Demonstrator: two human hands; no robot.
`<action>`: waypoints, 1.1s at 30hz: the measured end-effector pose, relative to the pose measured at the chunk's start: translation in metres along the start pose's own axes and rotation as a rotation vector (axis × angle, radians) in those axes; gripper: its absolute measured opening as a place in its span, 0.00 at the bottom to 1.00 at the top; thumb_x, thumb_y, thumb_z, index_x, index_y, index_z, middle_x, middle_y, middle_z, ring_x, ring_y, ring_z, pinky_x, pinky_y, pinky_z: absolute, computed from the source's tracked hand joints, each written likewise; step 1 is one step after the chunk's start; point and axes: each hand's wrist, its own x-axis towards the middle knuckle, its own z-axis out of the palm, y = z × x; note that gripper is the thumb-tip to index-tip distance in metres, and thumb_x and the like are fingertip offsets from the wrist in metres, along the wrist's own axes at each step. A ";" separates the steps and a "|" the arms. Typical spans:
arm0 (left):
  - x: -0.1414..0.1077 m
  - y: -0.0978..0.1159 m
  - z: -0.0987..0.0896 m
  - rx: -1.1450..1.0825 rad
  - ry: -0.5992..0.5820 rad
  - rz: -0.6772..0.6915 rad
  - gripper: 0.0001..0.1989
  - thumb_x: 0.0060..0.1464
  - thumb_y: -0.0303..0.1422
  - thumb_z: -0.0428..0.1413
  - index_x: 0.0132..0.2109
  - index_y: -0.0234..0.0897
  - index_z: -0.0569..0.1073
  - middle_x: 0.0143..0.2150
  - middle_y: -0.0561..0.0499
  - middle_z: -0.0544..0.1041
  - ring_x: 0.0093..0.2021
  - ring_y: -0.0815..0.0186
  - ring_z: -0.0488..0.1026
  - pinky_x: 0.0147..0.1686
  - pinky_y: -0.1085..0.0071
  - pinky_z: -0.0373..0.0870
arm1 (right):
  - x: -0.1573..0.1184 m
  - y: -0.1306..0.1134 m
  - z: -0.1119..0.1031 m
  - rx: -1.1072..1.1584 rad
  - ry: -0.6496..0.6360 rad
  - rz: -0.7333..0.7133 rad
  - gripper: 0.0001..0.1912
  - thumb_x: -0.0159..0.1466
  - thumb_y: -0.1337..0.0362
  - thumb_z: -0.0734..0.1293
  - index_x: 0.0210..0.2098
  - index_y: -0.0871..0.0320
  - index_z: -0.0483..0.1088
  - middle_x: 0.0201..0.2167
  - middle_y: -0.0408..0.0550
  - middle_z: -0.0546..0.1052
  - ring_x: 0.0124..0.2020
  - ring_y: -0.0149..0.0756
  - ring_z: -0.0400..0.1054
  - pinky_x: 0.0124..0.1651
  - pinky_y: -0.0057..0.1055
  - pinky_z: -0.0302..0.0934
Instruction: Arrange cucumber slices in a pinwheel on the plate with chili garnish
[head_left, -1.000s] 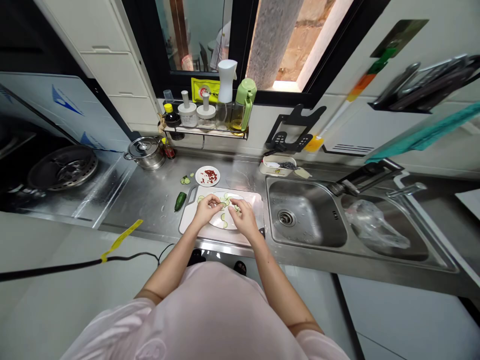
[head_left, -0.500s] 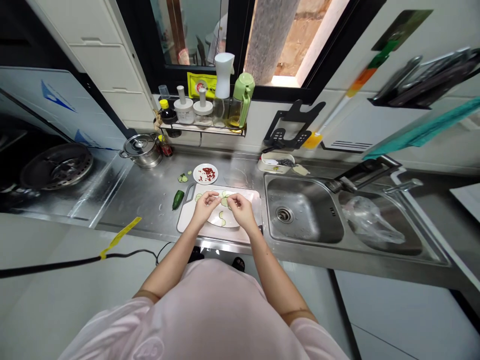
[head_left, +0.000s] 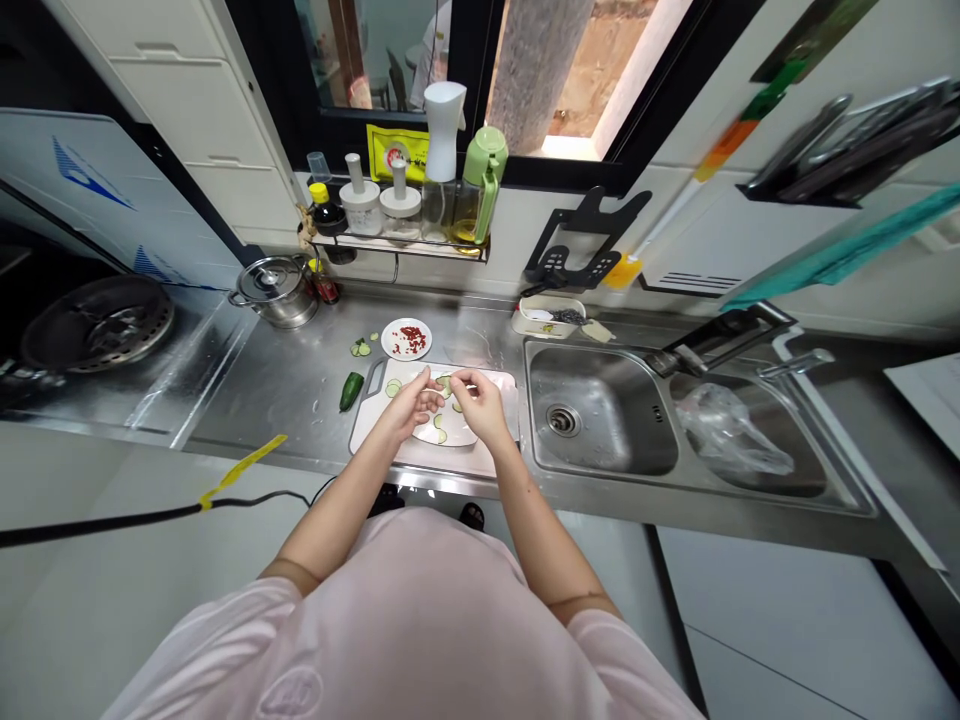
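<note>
A white plate point(head_left: 454, 438) with several thin cucumber slices point(head_left: 440, 428) on it rests on a white cutting board point(head_left: 365, 430). Over the plate's right side, my right hand point(head_left: 481, 405) has thumb and fingers pinched together at a pale green cucumber slice point(head_left: 445, 384). My left hand point(head_left: 411, 408) is at the plate's left edge, palm turned inward, fingers loosely bent and apart from the thumb; I see nothing in it. Another round cucumber slice point(head_left: 394, 387) lies at the upper left of the board. A cut dark green cucumber piece point(head_left: 350, 391) lies left of the board.
Behind the board stand a small plate of chopped red pepper point(head_left: 407, 339) and some cucumber scraps point(head_left: 361, 348). A steel pot point(head_left: 279, 292) is at the back left. To the right is a double sink point(head_left: 600, 415) with a plastic bag point(head_left: 727, 430). Above hangs a condiment shelf point(head_left: 405, 246).
My left hand has loosened from a pinch and moved slightly away from my right, its fingers now apart. My right hand stays pinched over the plate. The whole view has shifted a little.
</note>
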 end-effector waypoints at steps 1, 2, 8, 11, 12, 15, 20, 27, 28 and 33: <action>0.001 0.002 0.001 -0.016 0.004 0.010 0.26 0.43 0.55 0.62 0.35 0.35 0.70 0.24 0.51 0.72 0.20 0.76 0.65 0.15 0.81 0.41 | 0.000 -0.001 -0.001 -0.021 -0.007 -0.012 0.12 0.63 0.54 0.63 0.33 0.57 0.71 0.32 0.46 0.76 0.35 0.35 0.69 0.36 0.30 0.61; 0.001 0.004 0.002 -0.024 0.009 0.025 0.25 0.43 0.53 0.63 0.36 0.36 0.70 0.25 0.51 0.73 0.21 0.75 0.65 0.15 0.81 0.42 | 0.001 -0.001 -0.001 -0.040 -0.012 -0.024 0.12 0.63 0.55 0.63 0.33 0.56 0.71 0.32 0.46 0.76 0.35 0.35 0.69 0.36 0.30 0.62; 0.000 0.010 0.006 0.038 0.035 0.124 0.21 0.42 0.44 0.65 0.40 0.38 0.69 0.31 0.51 0.75 0.26 0.74 0.69 0.17 0.81 0.46 | 0.000 0.000 -0.005 -0.097 -0.032 -0.074 0.12 0.64 0.55 0.62 0.34 0.56 0.72 0.34 0.48 0.76 0.38 0.37 0.68 0.38 0.31 0.62; -0.001 0.011 0.005 0.055 0.068 0.170 0.22 0.41 0.40 0.66 0.42 0.40 0.69 0.31 0.53 0.75 0.26 0.74 0.68 0.18 0.80 0.45 | -0.001 -0.002 -0.006 -0.105 -0.035 -0.089 0.12 0.64 0.56 0.63 0.33 0.56 0.72 0.33 0.47 0.75 0.39 0.37 0.68 0.37 0.31 0.61; -0.001 0.011 0.004 0.066 0.078 0.192 0.22 0.40 0.38 0.67 0.42 0.40 0.70 0.31 0.53 0.75 0.27 0.74 0.68 0.18 0.80 0.45 | -0.002 -0.002 -0.007 -0.101 -0.037 -0.093 0.11 0.64 0.56 0.63 0.33 0.56 0.72 0.33 0.47 0.75 0.39 0.37 0.68 0.37 0.31 0.61; -0.003 0.013 0.004 0.128 0.096 0.253 0.23 0.38 0.36 0.67 0.42 0.40 0.70 0.29 0.55 0.73 0.27 0.74 0.67 0.19 0.80 0.44 | -0.003 -0.004 -0.007 -0.090 -0.031 -0.109 0.11 0.64 0.57 0.63 0.32 0.56 0.72 0.33 0.47 0.75 0.38 0.37 0.68 0.37 0.31 0.61; -0.007 0.015 0.008 0.240 0.114 0.384 0.22 0.39 0.37 0.68 0.41 0.38 0.70 0.22 0.59 0.66 0.23 0.76 0.63 0.20 0.79 0.49 | -0.004 -0.005 -0.003 -0.084 -0.016 -0.108 0.11 0.64 0.57 0.63 0.30 0.56 0.71 0.31 0.46 0.75 0.38 0.37 0.69 0.36 0.31 0.62; -0.011 0.015 0.010 0.323 0.082 0.586 0.21 0.42 0.37 0.66 0.42 0.38 0.69 0.25 0.59 0.69 0.27 0.74 0.67 0.32 0.76 0.63 | -0.005 -0.006 -0.002 -0.040 -0.002 -0.041 0.11 0.63 0.56 0.64 0.30 0.56 0.71 0.31 0.46 0.74 0.37 0.36 0.69 0.34 0.31 0.64; -0.011 0.015 0.010 0.331 0.080 0.595 0.21 0.42 0.37 0.66 0.43 0.38 0.68 0.26 0.58 0.70 0.28 0.74 0.68 0.33 0.76 0.63 | -0.005 -0.006 -0.002 -0.032 0.000 -0.038 0.11 0.63 0.56 0.64 0.30 0.56 0.71 0.31 0.46 0.74 0.36 0.36 0.69 0.34 0.31 0.64; -0.013 0.017 0.012 0.375 0.093 0.598 0.24 0.43 0.36 0.66 0.46 0.39 0.67 0.29 0.56 0.72 0.29 0.72 0.70 0.30 0.77 0.62 | -0.006 -0.007 -0.002 -0.002 -0.004 -0.005 0.12 0.62 0.55 0.64 0.30 0.57 0.71 0.31 0.47 0.75 0.36 0.36 0.69 0.34 0.30 0.64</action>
